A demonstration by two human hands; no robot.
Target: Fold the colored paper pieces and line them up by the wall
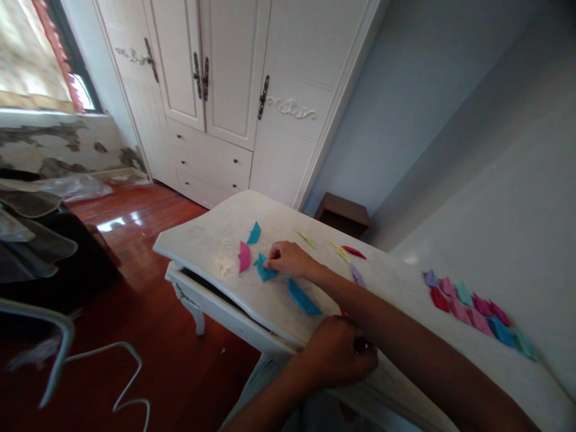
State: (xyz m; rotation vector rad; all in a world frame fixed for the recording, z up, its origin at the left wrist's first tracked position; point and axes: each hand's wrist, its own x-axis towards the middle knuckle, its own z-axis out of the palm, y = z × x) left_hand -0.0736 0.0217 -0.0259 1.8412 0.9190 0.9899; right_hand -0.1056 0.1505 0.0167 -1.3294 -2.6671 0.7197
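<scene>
My right hand reaches across the white table, its fingers curled and pinched on a teal folded paper piece. Beside that piece lie a pink piece, another teal piece and a longer blue piece. My left hand rests closed at the table's near edge, with a small dark red thing showing at its fingers that I cannot make out. A yellow-green piece, a yellow piece, a red piece and a purple piece lie further along.
Several pink, red, teal and purple paper pieces lie in a row at the right near the wall. A white wardrobe stands behind, with a brown low stand beside it. A white chair frame stands on the wooden floor at the left.
</scene>
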